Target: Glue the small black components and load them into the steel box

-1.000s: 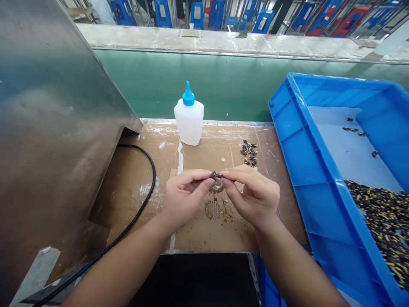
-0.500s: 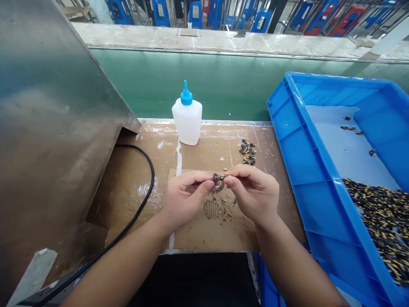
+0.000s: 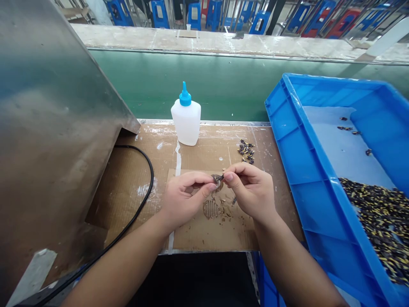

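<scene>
Between both hands, above the cardboard (image 3: 194, 236), is a small dark part (image 3: 217, 177) with a rounded end and a narrow end. My left hand (image 3: 185, 198) pinches the rounded end between thumb and forefinger. The narrow end is gripped by the thumb and fingertips of my right hand (image 3: 254, 194), which cover much of it. Below the fingers, a round slotted shape (image 3: 211, 209) shows on the cardboard, with brown crumbs scattered beside it. Just beyond my right hand lies a small pile of black-and-yellow pieces (image 3: 246, 150).
A white squeeze bottle (image 3: 187, 123) with a blue nozzle stands behind the hands. On the right is a blue crate (image 3: 295, 157) holding many black-and-yellow pieces (image 3: 377, 213). A metal housing (image 3: 64, 106) and black cable (image 3: 150, 183) occupy the left. A green belt (image 3: 223, 85) runs behind.
My right hand has shifted slightly left, nearer my left hand, and the dark part has turned a little between the fingers. The whole view has shifted slightly.
</scene>
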`<state>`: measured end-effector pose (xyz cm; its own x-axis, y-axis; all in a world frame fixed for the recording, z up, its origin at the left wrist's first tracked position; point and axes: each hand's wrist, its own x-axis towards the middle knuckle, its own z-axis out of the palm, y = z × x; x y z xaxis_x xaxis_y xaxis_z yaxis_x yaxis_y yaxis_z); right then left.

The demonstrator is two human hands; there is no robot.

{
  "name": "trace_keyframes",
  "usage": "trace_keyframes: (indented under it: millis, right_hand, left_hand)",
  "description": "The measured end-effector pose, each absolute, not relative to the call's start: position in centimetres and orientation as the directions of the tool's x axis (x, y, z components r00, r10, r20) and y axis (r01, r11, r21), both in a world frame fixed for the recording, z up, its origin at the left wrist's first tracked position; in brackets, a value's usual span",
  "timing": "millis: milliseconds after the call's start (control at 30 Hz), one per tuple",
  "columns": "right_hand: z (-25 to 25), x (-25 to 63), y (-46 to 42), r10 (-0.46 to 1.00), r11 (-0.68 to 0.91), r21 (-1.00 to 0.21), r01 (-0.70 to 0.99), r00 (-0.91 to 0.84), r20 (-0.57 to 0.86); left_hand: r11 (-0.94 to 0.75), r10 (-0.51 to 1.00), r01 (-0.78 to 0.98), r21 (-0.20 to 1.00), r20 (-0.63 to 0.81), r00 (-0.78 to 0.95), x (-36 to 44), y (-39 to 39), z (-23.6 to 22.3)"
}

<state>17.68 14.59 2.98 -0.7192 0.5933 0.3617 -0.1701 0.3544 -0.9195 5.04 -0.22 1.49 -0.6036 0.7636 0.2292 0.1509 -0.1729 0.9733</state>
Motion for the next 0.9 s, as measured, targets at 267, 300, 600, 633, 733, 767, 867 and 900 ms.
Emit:
trace_keyframes:
  millis: [267, 300, 600, 633, 733, 767, 867, 900]
  right_hand:
    - [2.6, 17.7, 15.0, 0.53, 0.463, -0.867, -0.183, -0.727, 0.437]
    - [2.6, 17.8, 15.1, 0.506, 0.508, -0.841, -0.186, -0.726, 0.466]
    - [1.9, 17.2, 15.9, 0.421, 0.59, -0.772, -0.235, -0.727, 0.543]
    - [1.7, 17.2, 15.9, 0.42, 0.584, -0.777, -0.234, -0.732, 0.536]
    - [1.1, 16.9, 15.8, 0.428, 0.561, -0.8, -0.214, -0.752, 0.501]
    - [0.9, 16.8, 15.9, 0.444, 0.541, -0.817, -0.201, -0.757, 0.48]
    - [0.4, 16.6, 16.7, 0.53, 0.456, -0.876, -0.158, -0.743, 0.41]
    - [0.4, 16.7, 17.3, 0.565, 0.435, -0.888, -0.149, -0.723, 0.398]
  left_hand:
    - [-0.16, 0.795, 0.023, 0.987, 0.143, -0.59, 4.9, -0.2, 1.5]
    - [-0.158, 0.798, 0.003, 0.987, 0.129, -0.588, 4.9, -0.1, 1.6]
    - [-0.132, 0.792, 0.022, 0.991, 0.119, -0.599, 4.5, 0.5, 1.6]
    - [-0.125, 0.793, 0.03, 0.992, 0.118, -0.597, 4.4, 0.5, 1.5]
    - [-0.102, 0.796, 0.037, 0.994, 0.104, -0.597, 4.3, 0.6, 1.2]
    - [-0.095, 0.795, 0.036, 0.995, 0.098, -0.598, 4.3, 0.7, 1.0]
    - [-0.07, 0.791, 0.054, 0.996, 0.089, -0.605, 4.1, 0.7, 0.8]
    - [-0.06, 0.784, 0.07, 0.996, 0.091, -0.614, 3.9, 0.7, 0.8]
